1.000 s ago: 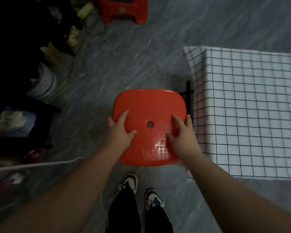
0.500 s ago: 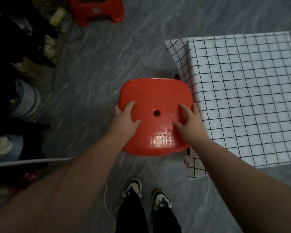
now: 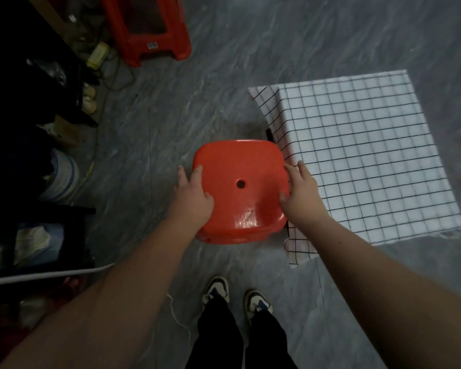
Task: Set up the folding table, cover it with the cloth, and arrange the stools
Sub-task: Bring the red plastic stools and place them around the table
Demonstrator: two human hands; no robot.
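Red plastic is what I have hold of: a stool (image 3: 240, 190) sitting just beside the left edge of the counter (image 3: 362, 161), its seat close against the hanging cloth (image 3: 298, 251) there. My left hand (image 3: 193, 198) grips the seat's left rim, thumb lying on top and the other fingers (image 3: 181, 173) curled over the edge; my right hand (image 3: 301, 194) holds the right rim the same way, squeezed between the seat and the cloth. By my reckoning the task is well along: the counter stands unfolded and the checked cloth covers its whole top, draping at the near-left corner. This stool looks nearly placed, though I cannot tell whether its legs are on the floor (image 3: 250, 62) yet. A second red stool (image 3: 147, 25) stands well away from the counter, beyond its far-left corner, so I judge that one remains to be fetched and set by the counter.
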